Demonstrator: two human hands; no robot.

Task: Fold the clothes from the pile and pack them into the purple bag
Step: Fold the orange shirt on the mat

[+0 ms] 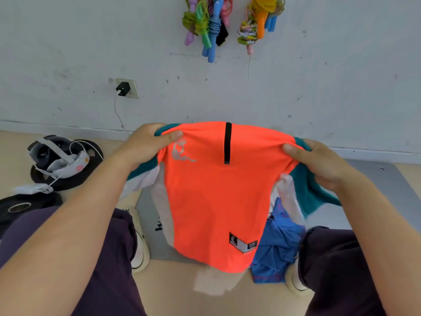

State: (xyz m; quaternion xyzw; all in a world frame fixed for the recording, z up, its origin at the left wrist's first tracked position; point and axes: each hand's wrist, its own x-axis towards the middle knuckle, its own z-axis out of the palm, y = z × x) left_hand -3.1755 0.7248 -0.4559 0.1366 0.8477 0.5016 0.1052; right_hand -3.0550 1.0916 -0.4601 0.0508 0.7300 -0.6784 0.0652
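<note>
While the orange polyester jersey w/ teal-and-white sleeves (218, 197) is hanging upright, long axis vertical, left hand (145, 144) and right hand (319, 163) are pinching its shoulders, fingers curled on fabric. It's hanging directly below both hands, over the crumpled blue garment (275, 245) on the floor. Purple bag: not in view.

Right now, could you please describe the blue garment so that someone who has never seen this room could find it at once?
Start at the grey mat on the floor below the wall. The orange shirt, which the left hand and right hand hold up, hangs in front of it. The blue garment lies crumpled at that shirt's lower right corner, the only blue cloth there.
</note>
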